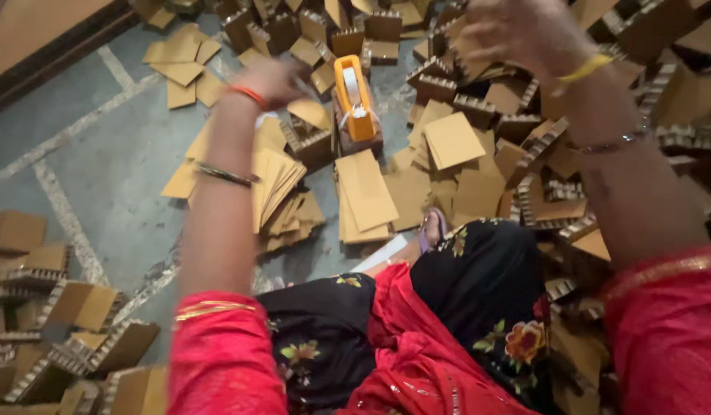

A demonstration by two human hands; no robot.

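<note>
The left hand (pixel 269 81) is raised over the floor (pixel 102 154), fingers curled round a small tan card piece (pixel 309 113) hanging just below it. The right hand (pixel 517 31) is lifted near the far heap of folded cardboard trays (pixel 478 100); it is blurred, so I cannot tell whether it grips anything. Between the hands, an orange tape dispenser (pixel 354 96) stands on a brown block. Nearer the person's lap lie stacks of flat card sheets (pixel 365 192). More trays (pixel 79 338) crowd the floor's near left corner.

Both hands blurred: left hand (pixel 272 81), right hand (pixel 517 31).
</note>
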